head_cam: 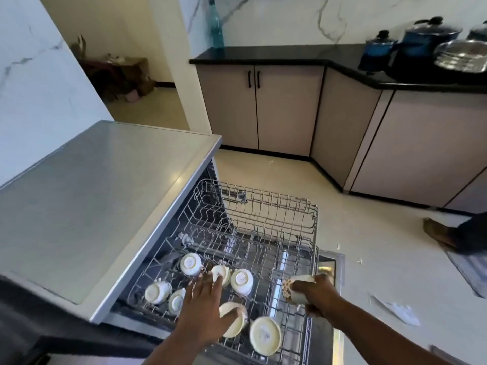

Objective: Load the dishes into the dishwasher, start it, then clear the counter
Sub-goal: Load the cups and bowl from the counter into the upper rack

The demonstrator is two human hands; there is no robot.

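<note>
A kitchen seen from above, w/ the dishwasher (110,206) at left, its flat grey top bare and its wire upper rack (263,219) pulled out over the pale floor (369,246). In the rack's near-left part sit several cream cups, all upside down: two side by side at far left (157,292), one further back (190,264), a pair near the middle (241,278), plus two wider cream bowls at the near edge, one (233,322) partly under the left hand and one (264,335) just right of it. The left hand (204,306) is spread flat over the rack, fingers straight, thumb resting on the nearer bowl's rim; fingertips reach toward the middle cups, but whether they touch can't be told. It is released, grasping nothing. To the right, the right hand (317,293) grips a patterned cup (296,288) on its side, fingers curled round it, held above the rack's right edge. Beyond it the open door's (338,262) metal inner face shows. Across the room, beige cabinets (287,106) run under a black counter (290,55), w/ a blue-green bottle (216,25) standing in the corner at left, and blue lidded pots (411,40) and a stack of steel dishes (461,55) at the far right. At the right edge, a bare foot (438,231) of another person stands on a mat; scraps of paper (398,310) lie on the floor nearby.
</note>
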